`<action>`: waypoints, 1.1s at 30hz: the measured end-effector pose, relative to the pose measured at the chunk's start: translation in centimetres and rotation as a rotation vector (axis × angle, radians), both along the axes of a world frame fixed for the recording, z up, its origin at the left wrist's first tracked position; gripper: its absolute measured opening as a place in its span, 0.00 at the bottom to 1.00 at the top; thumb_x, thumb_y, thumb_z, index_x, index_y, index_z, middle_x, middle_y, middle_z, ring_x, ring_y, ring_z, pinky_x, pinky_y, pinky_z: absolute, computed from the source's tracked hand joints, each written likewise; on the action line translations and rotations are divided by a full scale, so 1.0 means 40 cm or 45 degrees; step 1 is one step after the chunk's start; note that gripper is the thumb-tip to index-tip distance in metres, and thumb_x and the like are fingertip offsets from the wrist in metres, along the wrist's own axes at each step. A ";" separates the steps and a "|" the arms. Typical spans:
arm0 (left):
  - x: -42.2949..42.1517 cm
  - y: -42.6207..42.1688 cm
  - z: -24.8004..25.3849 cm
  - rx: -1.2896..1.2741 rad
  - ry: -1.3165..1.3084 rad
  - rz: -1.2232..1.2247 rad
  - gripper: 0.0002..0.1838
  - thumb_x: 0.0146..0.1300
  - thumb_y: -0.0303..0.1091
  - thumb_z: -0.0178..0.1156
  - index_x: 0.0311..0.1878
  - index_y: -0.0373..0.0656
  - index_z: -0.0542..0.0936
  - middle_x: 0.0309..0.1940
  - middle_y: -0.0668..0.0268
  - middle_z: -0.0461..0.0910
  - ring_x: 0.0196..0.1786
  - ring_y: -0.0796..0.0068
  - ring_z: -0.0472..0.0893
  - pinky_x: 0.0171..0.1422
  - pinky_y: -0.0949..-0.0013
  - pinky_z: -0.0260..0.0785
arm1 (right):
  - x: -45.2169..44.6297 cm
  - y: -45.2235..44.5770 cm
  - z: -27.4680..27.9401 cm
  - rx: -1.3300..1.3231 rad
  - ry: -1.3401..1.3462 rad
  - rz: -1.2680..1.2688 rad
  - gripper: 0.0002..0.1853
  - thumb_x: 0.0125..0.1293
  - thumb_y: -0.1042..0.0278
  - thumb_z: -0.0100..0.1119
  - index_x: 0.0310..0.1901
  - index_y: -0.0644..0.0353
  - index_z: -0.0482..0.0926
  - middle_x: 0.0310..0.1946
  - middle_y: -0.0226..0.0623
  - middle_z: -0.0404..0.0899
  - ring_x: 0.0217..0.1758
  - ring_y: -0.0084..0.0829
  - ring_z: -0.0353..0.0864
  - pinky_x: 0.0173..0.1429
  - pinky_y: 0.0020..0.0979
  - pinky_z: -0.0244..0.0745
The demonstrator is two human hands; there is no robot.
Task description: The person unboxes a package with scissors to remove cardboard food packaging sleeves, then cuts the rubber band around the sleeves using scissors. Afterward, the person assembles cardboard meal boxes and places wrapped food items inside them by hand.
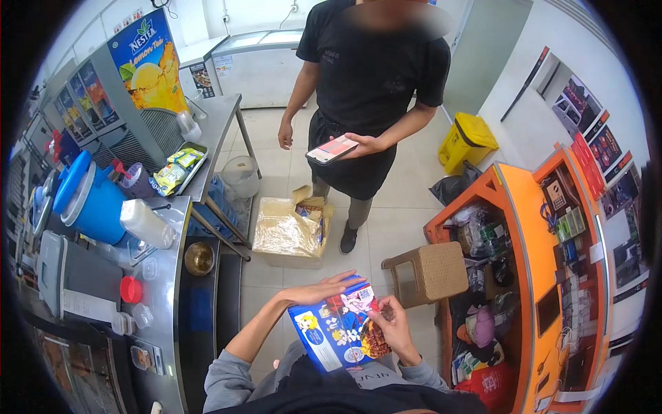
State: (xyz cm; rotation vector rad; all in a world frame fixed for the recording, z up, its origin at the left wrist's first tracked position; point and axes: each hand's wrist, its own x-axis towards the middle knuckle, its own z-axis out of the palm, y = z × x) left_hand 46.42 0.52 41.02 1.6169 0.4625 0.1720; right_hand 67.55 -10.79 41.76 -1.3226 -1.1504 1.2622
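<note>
Head view: a blue printed pack [334,328] is held up at lower centre. The left hand [318,290] lies along its top edge, fingers extended — whether they grip, I cannot tell. The right hand [393,324] pinches its right edge. Beyond, a co-worker [376,83] holds a phone [332,150] — near a carton [284,231].

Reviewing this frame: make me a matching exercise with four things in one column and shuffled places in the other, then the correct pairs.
Things:
1. blue printed package
2. phone
3. cardboard carton
4. red container

Places:
A. on the steel counter
B. near the co-worker's dark shoe
C. touched by the wearer's left hand and right hand
D. in the co-worker's hand

Pairs: 1-C, 2-D, 3-B, 4-A
</note>
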 end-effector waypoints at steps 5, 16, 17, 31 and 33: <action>0.004 -0.006 0.023 -0.035 0.041 0.022 0.31 0.67 0.58 0.32 0.69 0.55 0.53 0.72 0.60 0.36 0.73 0.60 0.37 0.73 0.58 0.30 | -0.011 -0.022 0.011 0.005 -0.120 -0.095 0.11 0.56 0.79 0.61 0.34 0.60 0.66 0.31 0.28 0.71 0.34 0.17 0.71 0.38 0.19 0.66; 0.013 0.011 -0.054 -0.174 0.020 0.166 0.33 0.66 0.58 0.34 0.70 0.52 0.50 0.71 0.57 0.41 0.73 0.63 0.41 0.73 0.62 0.32 | -0.014 0.018 -0.041 0.137 -0.010 -0.248 0.10 0.52 0.78 0.62 0.29 0.61 0.67 0.23 0.28 0.70 0.28 0.18 0.70 0.32 0.23 0.67; 0.013 0.022 -0.045 -0.461 0.122 0.138 0.34 0.65 0.61 0.34 0.70 0.56 0.49 0.68 0.52 0.46 0.70 0.55 0.47 0.72 0.59 0.38 | -0.002 0.028 -0.037 0.075 -0.157 -0.178 0.10 0.53 0.80 0.60 0.29 0.61 0.66 0.23 0.28 0.70 0.28 0.18 0.70 0.32 0.23 0.67; -0.023 -0.090 0.145 0.174 0.191 0.190 0.36 0.62 0.65 0.38 0.69 0.59 0.53 0.43 0.49 0.68 0.49 0.49 0.71 0.55 0.57 0.61 | -0.023 -0.099 0.045 0.370 -0.069 -0.171 0.14 0.49 0.85 0.63 0.34 0.63 0.67 0.35 0.40 0.71 0.39 0.28 0.71 0.45 0.26 0.67; -0.023 -0.099 0.164 0.167 0.251 0.181 0.36 0.62 0.63 0.39 0.69 0.56 0.53 0.45 0.49 0.67 0.50 0.50 0.71 0.56 0.60 0.59 | -0.023 -0.110 0.037 0.544 -0.181 -0.164 0.16 0.46 0.84 0.66 0.34 0.64 0.69 0.35 0.43 0.72 0.39 0.32 0.72 0.44 0.28 0.68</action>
